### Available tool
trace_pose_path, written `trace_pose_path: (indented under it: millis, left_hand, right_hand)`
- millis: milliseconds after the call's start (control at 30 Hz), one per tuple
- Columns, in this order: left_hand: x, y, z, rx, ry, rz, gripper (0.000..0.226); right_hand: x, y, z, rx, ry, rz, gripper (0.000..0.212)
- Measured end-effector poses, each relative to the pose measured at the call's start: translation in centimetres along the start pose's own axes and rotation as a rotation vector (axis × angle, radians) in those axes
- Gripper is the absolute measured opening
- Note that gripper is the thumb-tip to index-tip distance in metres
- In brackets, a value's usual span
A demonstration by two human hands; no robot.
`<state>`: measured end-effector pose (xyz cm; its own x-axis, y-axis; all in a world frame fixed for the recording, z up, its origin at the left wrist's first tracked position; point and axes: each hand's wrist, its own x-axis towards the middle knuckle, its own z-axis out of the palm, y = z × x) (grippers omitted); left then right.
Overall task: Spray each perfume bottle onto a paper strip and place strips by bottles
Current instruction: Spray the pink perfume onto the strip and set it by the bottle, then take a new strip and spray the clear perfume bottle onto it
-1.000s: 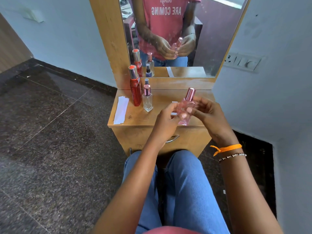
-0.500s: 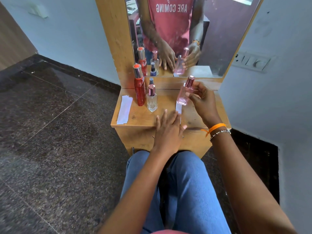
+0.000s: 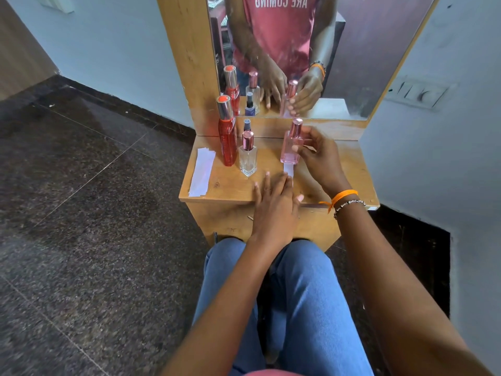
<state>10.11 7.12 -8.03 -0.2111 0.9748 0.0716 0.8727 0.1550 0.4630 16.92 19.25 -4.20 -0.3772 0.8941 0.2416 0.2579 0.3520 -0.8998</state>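
A pink perfume bottle (image 3: 289,147) with a rose-gold cap stands upright on the wooden dresser top (image 3: 230,183), and my right hand (image 3: 320,158) grips its right side. A white paper strip (image 3: 288,169) lies just in front of it. My left hand (image 3: 273,202) lies flat, fingers spread, over the strip's near end. To the left stand a tall red bottle (image 3: 227,137), a clear square bottle (image 3: 247,157) and, behind that one, a small dark-capped bottle (image 3: 247,125).
A stack of spare white strips (image 3: 202,172) lies at the dresser's left edge. The mirror (image 3: 298,50) rises right behind the bottles. A switch plate (image 3: 417,93) is on the right wall. My knees are under the dresser's front edge.
The pink bottle has gone from mid-air between both hands down onto the dresser behind a strip. My left hand let go of it and now lies flat on the strip.
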Motion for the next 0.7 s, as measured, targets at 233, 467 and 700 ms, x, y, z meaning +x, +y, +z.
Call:
trace_pose_path:
  millis: [233,467,700]
  left_hand:
    - [-0.4,0.1,-0.4,-0.068,0.059,0.012,0.046]
    - [-3.1,-0.8,-3.2,-0.252,0.449,-0.032,0.024]
    - [-4.6,-6.4,-5.9,-0.307,0.676,-0.349,0.028]
  right_hand:
    - [-0.7,-0.1,-0.1,0.032,-0.006,-0.003,0.04]
    - [-5.1,-1.4,1.0,-0.08,0.497,-0.213,0.013]
    - [-7.5,-4.1,9.4,-0.088,-0.015,-0.214,0.006]
